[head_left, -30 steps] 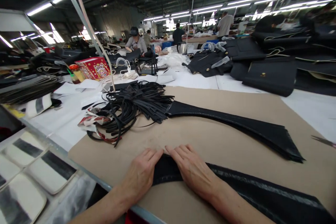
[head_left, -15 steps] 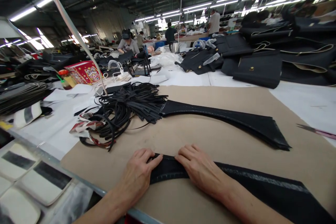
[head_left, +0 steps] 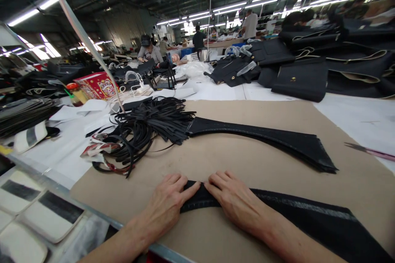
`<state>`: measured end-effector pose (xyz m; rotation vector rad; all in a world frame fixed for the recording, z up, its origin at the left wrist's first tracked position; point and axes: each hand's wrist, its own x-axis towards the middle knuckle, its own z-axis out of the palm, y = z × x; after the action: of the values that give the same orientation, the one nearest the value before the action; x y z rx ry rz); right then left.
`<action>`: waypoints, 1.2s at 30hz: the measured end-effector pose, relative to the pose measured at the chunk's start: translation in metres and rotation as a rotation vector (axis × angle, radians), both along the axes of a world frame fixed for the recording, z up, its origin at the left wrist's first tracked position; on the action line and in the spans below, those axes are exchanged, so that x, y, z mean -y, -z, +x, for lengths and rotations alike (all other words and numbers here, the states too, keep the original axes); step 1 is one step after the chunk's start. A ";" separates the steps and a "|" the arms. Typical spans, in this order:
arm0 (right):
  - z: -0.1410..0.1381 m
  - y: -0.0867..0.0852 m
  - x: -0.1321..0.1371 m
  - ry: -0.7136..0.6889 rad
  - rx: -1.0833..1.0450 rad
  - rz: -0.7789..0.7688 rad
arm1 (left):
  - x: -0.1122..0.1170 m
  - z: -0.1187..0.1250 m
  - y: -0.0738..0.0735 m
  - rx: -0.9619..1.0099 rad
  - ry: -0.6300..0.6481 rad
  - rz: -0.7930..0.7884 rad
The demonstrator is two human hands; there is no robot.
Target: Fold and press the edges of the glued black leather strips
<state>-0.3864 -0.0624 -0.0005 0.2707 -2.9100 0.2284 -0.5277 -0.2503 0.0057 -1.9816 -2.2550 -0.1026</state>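
Strip [head_left: 327,228] laid on brown surface [head_left: 247,160], covered partly by left hand [head_left: 168,201] and right hand [head_left: 233,203]. Fingers of both half-curled, thumbs nearly meeting, pressed on strip's far edge; whether edge is pinched, cannot be told. Judged partway: edge seemingly folded between hands; pale band [head_left: 324,210] at right left uncovered. Stack [head_left: 286,141] beyond untouched, perhaps finished.

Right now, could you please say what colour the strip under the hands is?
The strip is black, greyish along its far edge; best seen in the head view.
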 end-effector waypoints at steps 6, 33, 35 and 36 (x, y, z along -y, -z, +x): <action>0.011 -0.003 -0.012 -0.036 -0.007 -0.048 | -0.007 0.001 0.005 0.008 0.014 0.039; 0.047 -0.002 -0.035 0.049 -0.013 0.003 | -0.033 0.024 0.000 0.085 0.108 -0.015; 0.048 -0.002 -0.035 0.047 -0.004 -0.002 | -0.039 0.029 0.000 0.108 0.110 0.003; 0.048 -0.002 -0.036 0.045 0.000 0.000 | -0.041 0.032 0.001 0.114 0.111 0.022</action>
<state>-0.3384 -0.0267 0.0020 0.2051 -2.9128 0.2216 -0.4960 -0.2089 0.0052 -2.1408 -2.1980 -0.2575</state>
